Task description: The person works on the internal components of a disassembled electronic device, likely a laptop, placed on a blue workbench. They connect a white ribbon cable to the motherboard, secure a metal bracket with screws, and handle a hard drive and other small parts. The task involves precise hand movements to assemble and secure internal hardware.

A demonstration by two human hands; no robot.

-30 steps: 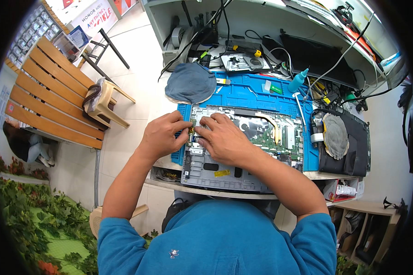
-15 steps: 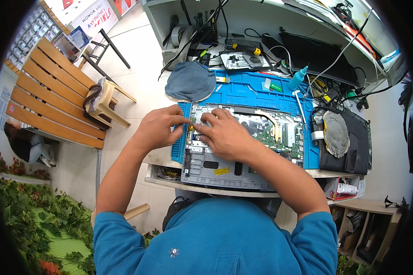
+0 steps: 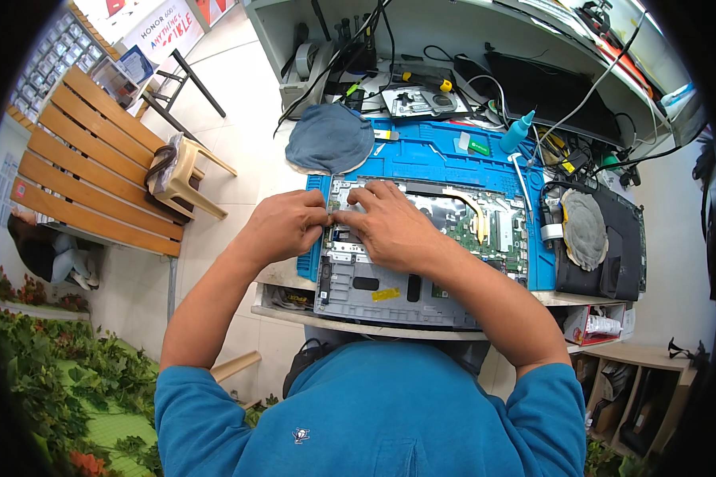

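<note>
Laptop (image 3: pixel 445 213): lies opened
Left hand (image 3: pixel 286 226): at left edge
Right hand (image 3: pixel 394 228): just beside
Both grips: I cannot tell

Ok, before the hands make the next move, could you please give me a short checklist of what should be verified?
1. Opened laptop base wholly on the blue mat: not ok, its near side reaches past the mat.
2. Left hand and right hand at the base's left edge: ok.
3. What the grip of either hand holds: cannot tell, the fingers cover it.
4. Gold-coloured heat pipe uncovered by the hands: ok.
5. Blue bottle apart from the base: ok.
</note>
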